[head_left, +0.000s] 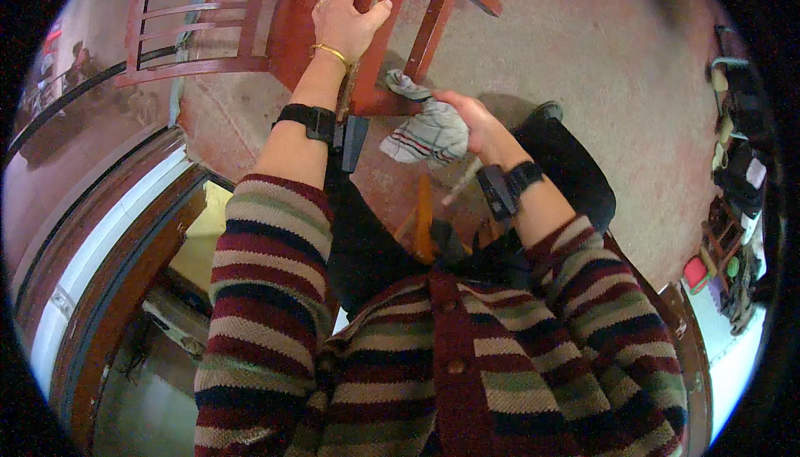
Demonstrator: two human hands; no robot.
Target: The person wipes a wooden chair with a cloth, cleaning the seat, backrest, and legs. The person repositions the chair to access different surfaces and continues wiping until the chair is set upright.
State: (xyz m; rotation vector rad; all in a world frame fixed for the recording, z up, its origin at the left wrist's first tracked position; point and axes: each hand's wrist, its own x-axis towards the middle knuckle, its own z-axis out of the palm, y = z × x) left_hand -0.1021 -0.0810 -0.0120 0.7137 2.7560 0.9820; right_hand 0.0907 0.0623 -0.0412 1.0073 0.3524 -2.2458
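Observation:
A red-painted wooden chair (294,26) lies tipped before me, its slatted backrest (194,32) towards the left and its legs (431,32) towards the right. My left hand (347,16), with a gold-coloured bangle at the wrist, rests flat on the chair's seat with the fingers spread. In my right hand (469,119) is a bunched pale cloth (431,135) with dark and red lines. One end of the cloth reaches up beside the chair's lower rail. The fingertips of my right hand are partly hidden behind the cloth.
Black-clad legs (562,151) are bent on both sides of the work. A dark wooden frame (125,307) with a pale strip runs along the left. Shoes and other mixed items (731,157) line the far right. Reddish concrete floor (625,113) lies beyond the chair.

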